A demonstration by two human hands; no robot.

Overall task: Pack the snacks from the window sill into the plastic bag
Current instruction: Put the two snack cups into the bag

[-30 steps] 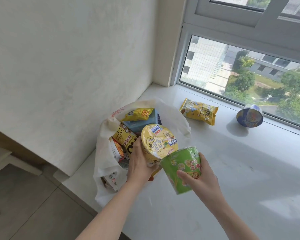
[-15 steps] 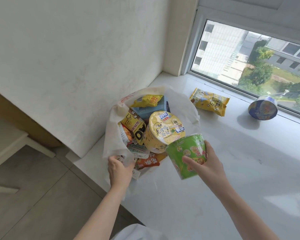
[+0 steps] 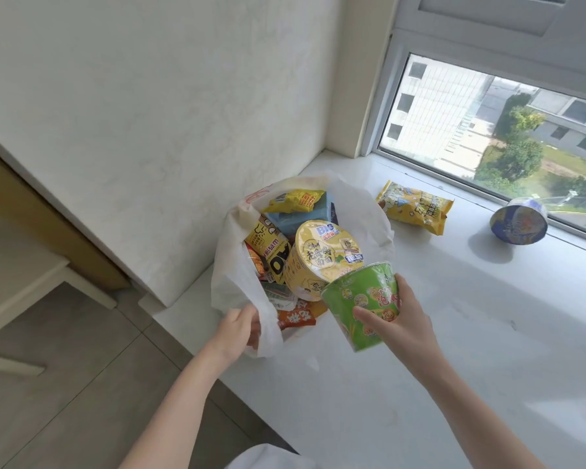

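Fingers of the left hand [image 3: 239, 328] pinch the plastic bag [image 3: 232, 282] rim, holding it open; the right hand [image 3: 398, 321] wraps the green cup [image 3: 362, 308] (tilted, just beside the mouth), presumably ready to drop in

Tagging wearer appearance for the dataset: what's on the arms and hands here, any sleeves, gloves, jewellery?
Both forearms are bare to the frame edge. The left hand and right hand show no gloves, rings, watch or bracelet. A bit of white garment shows at the bottom edge.
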